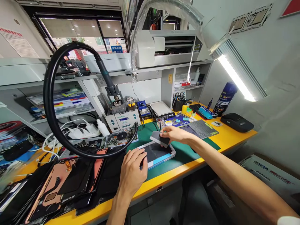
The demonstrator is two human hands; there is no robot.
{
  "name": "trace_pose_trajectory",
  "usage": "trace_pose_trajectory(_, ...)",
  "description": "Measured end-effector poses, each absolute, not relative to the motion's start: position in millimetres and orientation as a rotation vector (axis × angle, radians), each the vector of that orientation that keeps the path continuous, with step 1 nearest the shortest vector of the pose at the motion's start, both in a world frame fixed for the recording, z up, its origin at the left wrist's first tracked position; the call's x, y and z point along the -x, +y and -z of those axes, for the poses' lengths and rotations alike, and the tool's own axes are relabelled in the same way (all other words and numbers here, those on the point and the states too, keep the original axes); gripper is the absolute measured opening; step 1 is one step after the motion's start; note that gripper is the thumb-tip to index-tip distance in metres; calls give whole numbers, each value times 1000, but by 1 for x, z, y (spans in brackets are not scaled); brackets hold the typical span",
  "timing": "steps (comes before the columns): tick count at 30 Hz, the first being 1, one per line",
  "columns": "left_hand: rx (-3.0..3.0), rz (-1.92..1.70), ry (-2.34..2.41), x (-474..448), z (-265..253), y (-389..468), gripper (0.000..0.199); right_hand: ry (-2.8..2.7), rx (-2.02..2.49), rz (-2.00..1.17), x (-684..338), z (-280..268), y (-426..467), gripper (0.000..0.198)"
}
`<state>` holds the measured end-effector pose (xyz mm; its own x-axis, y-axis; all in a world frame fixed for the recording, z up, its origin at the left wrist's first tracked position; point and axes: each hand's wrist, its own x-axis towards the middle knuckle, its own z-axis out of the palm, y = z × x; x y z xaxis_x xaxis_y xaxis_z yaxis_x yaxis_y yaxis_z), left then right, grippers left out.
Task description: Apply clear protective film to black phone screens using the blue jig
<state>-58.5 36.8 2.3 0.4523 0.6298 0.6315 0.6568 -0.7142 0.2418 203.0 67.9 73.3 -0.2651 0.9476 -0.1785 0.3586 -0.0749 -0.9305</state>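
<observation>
A: Nearest?
B: Left hand (134, 166), bent fingers on the near-left end of a dark panel (155, 151). Underside hidden; can't tell if it grips.
A: Right hand (172, 134)?
B: Pinching a grey block (155, 137), tilted at the panel's far end. Contact unclear.
A: Risks?
B: Tipped block, pressed hard, might mark the panel. Light left-hand pressure might let it skid on the mat (185, 157).
A: Beyond?
B: Hose (47, 97), looping left of the left hand to the station (123, 120); a knock could swing it.
</observation>
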Motion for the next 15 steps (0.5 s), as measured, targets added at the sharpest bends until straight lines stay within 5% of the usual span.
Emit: trace_pose_trajectory(15,2635,1151,-1122,59,0,40,23,-2324,1275,-1107,-213,-80,97,32)
